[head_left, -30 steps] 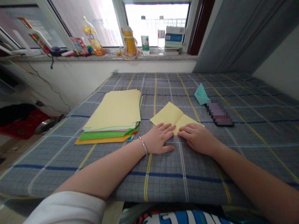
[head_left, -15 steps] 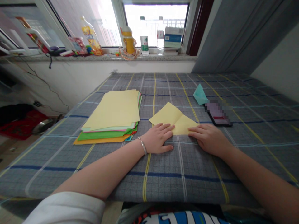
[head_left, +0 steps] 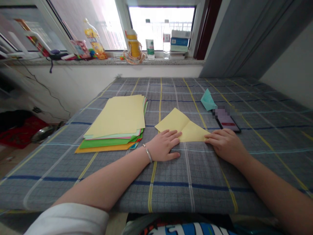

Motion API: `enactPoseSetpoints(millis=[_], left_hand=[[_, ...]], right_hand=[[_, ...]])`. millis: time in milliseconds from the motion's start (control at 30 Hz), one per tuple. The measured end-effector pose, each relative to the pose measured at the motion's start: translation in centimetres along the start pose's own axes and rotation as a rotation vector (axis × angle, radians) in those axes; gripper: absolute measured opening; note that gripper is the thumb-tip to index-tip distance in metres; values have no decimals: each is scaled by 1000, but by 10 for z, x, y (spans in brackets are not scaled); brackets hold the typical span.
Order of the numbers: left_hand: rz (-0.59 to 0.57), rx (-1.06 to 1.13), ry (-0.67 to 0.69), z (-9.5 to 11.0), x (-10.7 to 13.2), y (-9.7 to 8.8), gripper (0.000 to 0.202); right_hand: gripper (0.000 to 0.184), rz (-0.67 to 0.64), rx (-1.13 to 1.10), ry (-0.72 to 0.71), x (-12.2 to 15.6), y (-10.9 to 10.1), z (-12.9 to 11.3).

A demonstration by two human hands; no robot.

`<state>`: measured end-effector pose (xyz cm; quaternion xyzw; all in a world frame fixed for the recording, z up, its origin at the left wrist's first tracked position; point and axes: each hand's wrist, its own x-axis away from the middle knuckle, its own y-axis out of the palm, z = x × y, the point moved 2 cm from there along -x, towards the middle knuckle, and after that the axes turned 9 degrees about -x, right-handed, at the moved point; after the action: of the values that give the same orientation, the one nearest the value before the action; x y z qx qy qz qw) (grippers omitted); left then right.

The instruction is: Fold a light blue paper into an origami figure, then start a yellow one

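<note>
A sheet of yellow paper (head_left: 189,130), folded with a crease running through it, lies on the checked cloth in front of me. My left hand (head_left: 166,145) rests flat on its lower left part, fingers stretched out and thumb apart. At the paper's right corner, my right hand (head_left: 226,145) has its fingers closed together on the tip; the thumb is hidden. Left of the hands sits a stack of coloured paper (head_left: 117,117) with yellow sheets on top and green and orange ones beneath.
A folded turquoise paper piece (head_left: 207,100) touches a phone (head_left: 226,120) at the right. The checked cloth (head_left: 171,182) covers the whole surface. Bottles, a yellow cup (head_left: 133,45) and boxes (head_left: 180,42) line the windowsill behind it.
My right hand has slid to the right along the paper's lower edge, out to its corner. The left hand stays flat in place on the paper.
</note>
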<state>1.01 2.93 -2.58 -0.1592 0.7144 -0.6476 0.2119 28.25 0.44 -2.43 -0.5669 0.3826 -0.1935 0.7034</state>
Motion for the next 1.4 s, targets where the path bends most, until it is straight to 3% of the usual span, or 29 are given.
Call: enactPoseSetpoints(millis=[167,333,467,567,933,1400], left_hand=[[3,3,12,-1,0,0,45],[11,8,10,-1,-1,-2,46],[48,3,39,-1,-2,-2,51],[58,-10,49,-1,-3,-2,52],[60,36,106,-11,-1,-4,36],[15,-40,92,-14,8,-31,30]], right_hand=[[20,51,13,72,4,0,3],[25,139,-135,207,-2,0,6],[44,73,-329,34,-20,5,-14],[45,27,-329,-74,-32,12,-31],[43,-29,-356,-75,-33,16,-32],[37,8,-327,-31,-31,13,-30]])
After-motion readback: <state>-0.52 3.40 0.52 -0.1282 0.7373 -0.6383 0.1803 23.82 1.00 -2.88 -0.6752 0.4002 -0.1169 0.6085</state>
